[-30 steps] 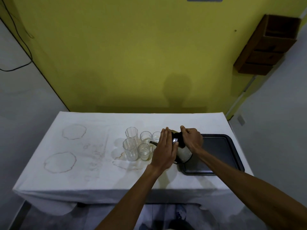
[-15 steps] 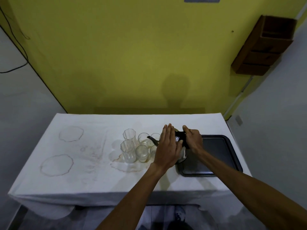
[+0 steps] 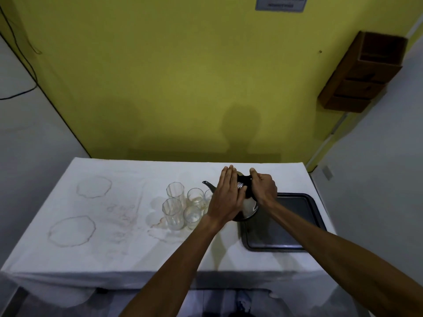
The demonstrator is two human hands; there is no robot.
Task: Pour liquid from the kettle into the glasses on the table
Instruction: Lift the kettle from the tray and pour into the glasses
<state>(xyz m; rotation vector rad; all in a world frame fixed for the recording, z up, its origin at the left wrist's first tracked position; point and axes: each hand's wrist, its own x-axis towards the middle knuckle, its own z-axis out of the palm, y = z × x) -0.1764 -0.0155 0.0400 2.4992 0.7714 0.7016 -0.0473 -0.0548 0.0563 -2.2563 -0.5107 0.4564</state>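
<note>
Right hand [image 3: 263, 187] grips the kettle [image 3: 248, 205] handle; left hand [image 3: 226, 195] lies flat, fingers extended, on its lid. Kettle sits over the tray's [image 3: 295, 227] left edge, spout toward glasses [image 3: 183, 205] mid-tabletop [image 3: 114, 245].

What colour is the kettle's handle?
Black; the right hand grips the kettle handle, seen in the head view.

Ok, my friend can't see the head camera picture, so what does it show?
Two hands hold a shiny kettle over a white table: the right hand grips its black handle, the left hand lies flat on its lid. Its spout points at some glasses; a dark tray sits to the right.
</note>
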